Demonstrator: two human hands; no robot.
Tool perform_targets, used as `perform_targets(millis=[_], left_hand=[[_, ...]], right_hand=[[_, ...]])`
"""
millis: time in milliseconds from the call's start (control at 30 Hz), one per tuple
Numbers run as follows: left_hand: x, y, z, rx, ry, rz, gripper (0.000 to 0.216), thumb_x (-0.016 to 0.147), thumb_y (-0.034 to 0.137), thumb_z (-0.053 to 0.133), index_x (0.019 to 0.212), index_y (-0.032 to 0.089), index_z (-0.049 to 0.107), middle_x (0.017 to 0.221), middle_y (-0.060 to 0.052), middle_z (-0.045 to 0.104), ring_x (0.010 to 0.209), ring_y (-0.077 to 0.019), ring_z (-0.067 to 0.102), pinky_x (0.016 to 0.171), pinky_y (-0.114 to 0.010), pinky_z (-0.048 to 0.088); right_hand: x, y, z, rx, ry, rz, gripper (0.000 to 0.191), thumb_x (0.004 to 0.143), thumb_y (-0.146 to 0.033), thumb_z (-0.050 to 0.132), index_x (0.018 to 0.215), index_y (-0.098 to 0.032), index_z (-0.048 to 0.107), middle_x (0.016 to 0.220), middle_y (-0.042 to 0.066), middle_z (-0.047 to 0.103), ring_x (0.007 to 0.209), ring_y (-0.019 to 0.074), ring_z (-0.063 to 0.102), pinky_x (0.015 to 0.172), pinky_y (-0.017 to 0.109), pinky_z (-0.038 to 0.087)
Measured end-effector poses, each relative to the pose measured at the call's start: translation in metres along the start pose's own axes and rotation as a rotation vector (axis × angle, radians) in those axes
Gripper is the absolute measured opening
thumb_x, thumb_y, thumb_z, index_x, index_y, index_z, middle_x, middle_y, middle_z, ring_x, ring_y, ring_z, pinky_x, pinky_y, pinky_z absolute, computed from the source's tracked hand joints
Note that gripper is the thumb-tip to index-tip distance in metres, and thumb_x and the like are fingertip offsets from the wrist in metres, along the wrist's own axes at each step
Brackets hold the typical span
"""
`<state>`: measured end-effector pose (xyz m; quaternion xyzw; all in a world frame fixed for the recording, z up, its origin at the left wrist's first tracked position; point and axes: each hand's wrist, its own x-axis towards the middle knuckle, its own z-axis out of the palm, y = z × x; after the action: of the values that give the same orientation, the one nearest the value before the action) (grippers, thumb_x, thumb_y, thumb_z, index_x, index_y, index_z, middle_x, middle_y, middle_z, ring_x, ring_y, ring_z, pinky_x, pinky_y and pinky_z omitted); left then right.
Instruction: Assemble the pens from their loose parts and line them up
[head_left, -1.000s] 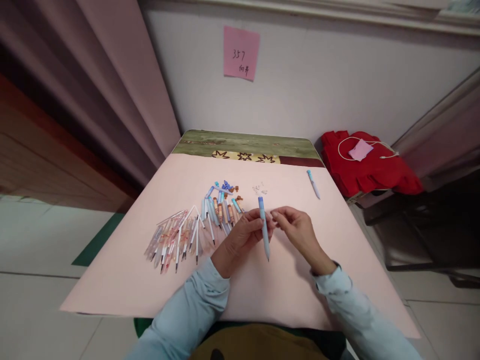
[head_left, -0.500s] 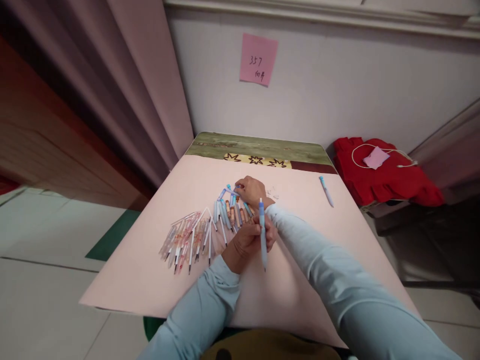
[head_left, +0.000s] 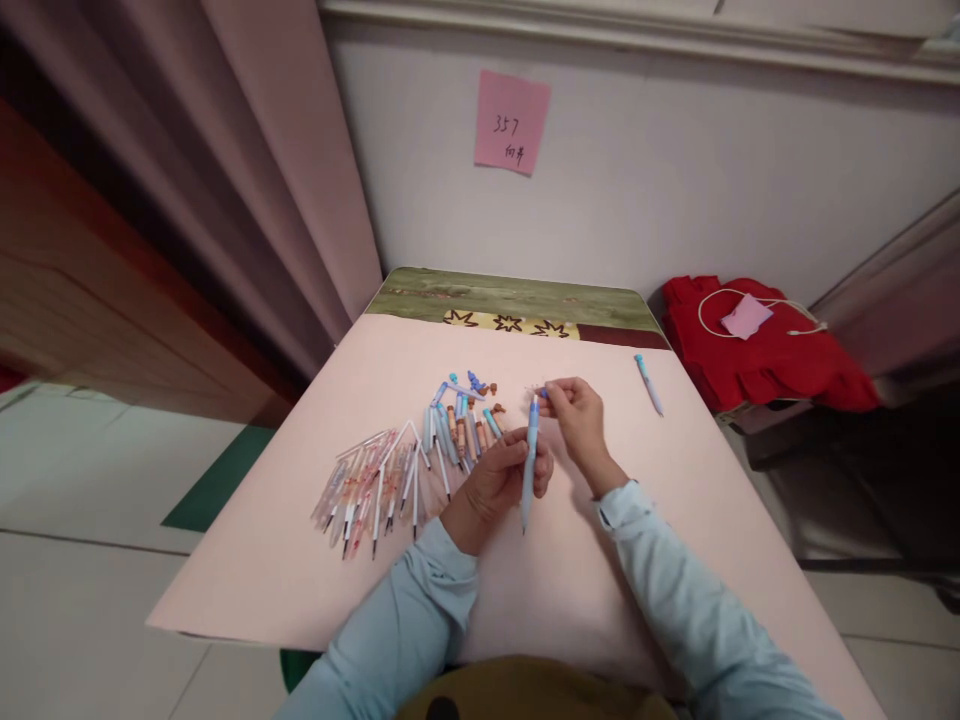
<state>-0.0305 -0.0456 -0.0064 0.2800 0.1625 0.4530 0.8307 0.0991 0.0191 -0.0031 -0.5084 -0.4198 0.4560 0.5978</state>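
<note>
My left hand (head_left: 501,482) is closed round a light-blue pen (head_left: 529,465), held nearly upright with its tip down. Close to the pen's top, my right hand (head_left: 576,418) pinches a small blue pen topper (head_left: 544,392). Left of the hands lie blue and brown pen barrel parts (head_left: 457,428) in a heap. Small blue toppers (head_left: 475,381) and brown ones sit just beyond that heap. Nearer the table's left side, refills and clear barrels with reddish prints (head_left: 367,485) are piled together.
A blue pen with a topper (head_left: 649,385) lies alone at the right of the pale-covered table (head_left: 300,590). Tiny clear bits rest behind my right hand. Beyond the right edge, a red cloth (head_left: 780,370) carries a white cable. A pink note (head_left: 512,122) hangs on the wall.
My right hand has come back from the small toppers, moving right, and now holds a blue one beside the pen's top. My left hand still grips the pen.
</note>
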Motion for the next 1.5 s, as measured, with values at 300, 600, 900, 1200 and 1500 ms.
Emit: perform_targets(millis=[300, 600, 900, 1200, 1500], left_hand=[[0.006, -0.016, 0.019, 0.102, 0.125, -0.143, 0.028, 0.072, 0.034, 0.079, 0.086, 0.012, 0.070, 0.065, -0.003, 0.062, 0.051, -0.0095, 0.054, 0.048, -0.021, 0.042], [0.008, -0.022, 0.025, 0.153, 0.194, -0.208, 0.028, 0.071, 0.034, 0.080, 0.085, 0.012, 0.070, 0.065, -0.005, 0.065, 0.051, -0.0104, 0.056, 0.049, -0.021, 0.045], [0.007, -0.022, 0.027, 0.143, 0.156, -0.263, 0.025, 0.074, 0.032, 0.078, 0.086, 0.012, 0.070, 0.066, -0.004, 0.065, 0.051, -0.0098, 0.057, 0.050, -0.020, 0.047], [0.006, -0.022, 0.023, 0.136, 0.147, -0.287, 0.025, 0.073, 0.031, 0.079, 0.086, 0.012, 0.070, 0.066, -0.004, 0.066, 0.053, -0.0107, 0.059, 0.049, -0.021, 0.048], [0.007, -0.021, 0.024, 0.153, 0.152, -0.295, 0.026, 0.073, 0.032, 0.079, 0.088, 0.012, 0.070, 0.066, -0.003, 0.065, 0.053, -0.0106, 0.059, 0.048, -0.021, 0.049]], right_hand=[[-0.014, 0.004, -0.078, 0.300, 0.232, 0.126, 0.039, 0.063, -0.044, 0.085, 0.089, -0.017, 0.073, 0.083, 0.005, 0.072, 0.069, 0.0132, 0.066, 0.063, 0.025, 0.059], [-0.025, -0.005, -0.072, 0.283, -0.050, 0.183, 0.034, 0.068, -0.037, 0.080, 0.096, -0.021, 0.072, 0.090, 0.003, 0.072, 0.075, 0.0121, 0.063, 0.071, 0.024, 0.054], [-0.031, -0.018, -0.073, 0.177, -0.134, 0.084, 0.033, 0.074, -0.044, 0.076, 0.095, -0.019, 0.074, 0.091, 0.006, 0.074, 0.072, 0.0143, 0.066, 0.067, 0.028, 0.056], [-0.033, -0.019, -0.070, 0.158, -0.105, -0.014, 0.030, 0.078, -0.041, 0.075, 0.099, -0.021, 0.076, 0.095, 0.005, 0.075, 0.084, 0.0180, 0.068, 0.079, 0.035, 0.060], [-0.033, -0.020, -0.072, 0.168, -0.132, -0.018, 0.027, 0.077, -0.040, 0.076, 0.097, -0.023, 0.077, 0.093, 0.003, 0.075, 0.079, 0.0173, 0.067, 0.077, 0.035, 0.058]])
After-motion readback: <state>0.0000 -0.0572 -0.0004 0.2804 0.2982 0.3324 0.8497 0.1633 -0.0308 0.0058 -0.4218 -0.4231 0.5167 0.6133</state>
